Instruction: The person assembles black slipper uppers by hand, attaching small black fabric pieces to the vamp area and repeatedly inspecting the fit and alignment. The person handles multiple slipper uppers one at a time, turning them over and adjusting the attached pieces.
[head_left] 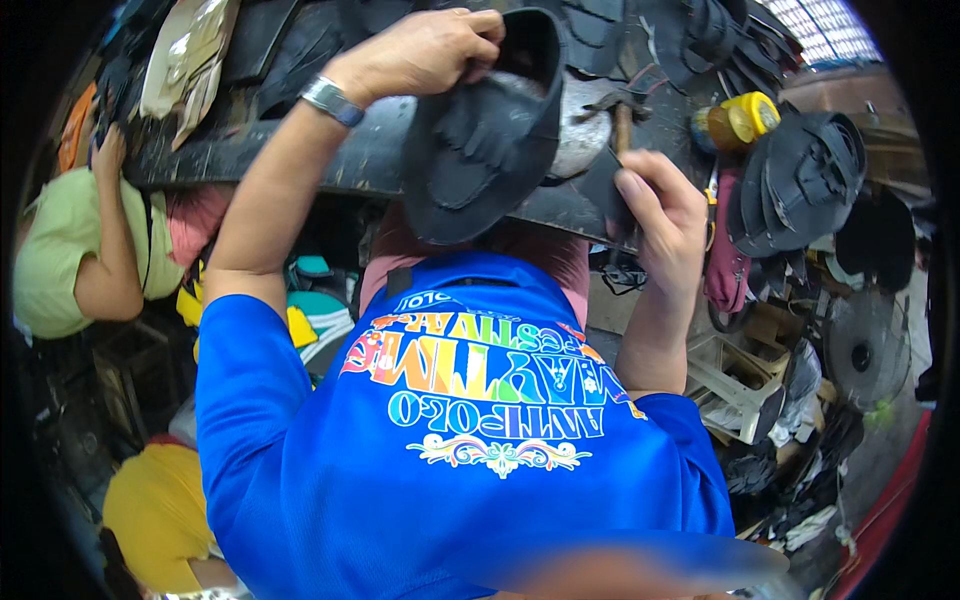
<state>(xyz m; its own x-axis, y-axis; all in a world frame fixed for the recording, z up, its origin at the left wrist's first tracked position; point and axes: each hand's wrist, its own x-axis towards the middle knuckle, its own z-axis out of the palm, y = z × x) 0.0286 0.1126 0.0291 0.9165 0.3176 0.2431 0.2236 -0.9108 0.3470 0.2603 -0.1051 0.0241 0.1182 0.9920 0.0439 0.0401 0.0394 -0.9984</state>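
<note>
With its fingers curled over the top edge, my left hand (440,50) grips a black shoe upper (490,150). The piece is curved, has an open loop at the top, and hangs over the near edge of the workbench in front of my lap. My right hand (665,205) is closed, its thumb and forefinger pinched together beside the upper. A thin dark bit shows at those fingertips, too small to name. Just beyond them is a hammer (623,128) with a wooden handle, over a pale, worn slab (583,125). Whether the fingers touch the handle is unclear.
Yellow-lidded jar (750,115) and stacked black shoe pieces (800,185) stand at the right. More black pieces (690,35) lie along the back of the dark bench (370,150). A person in a light green shirt (85,250) sits at the left; another in yellow (155,515) is nearer.
</note>
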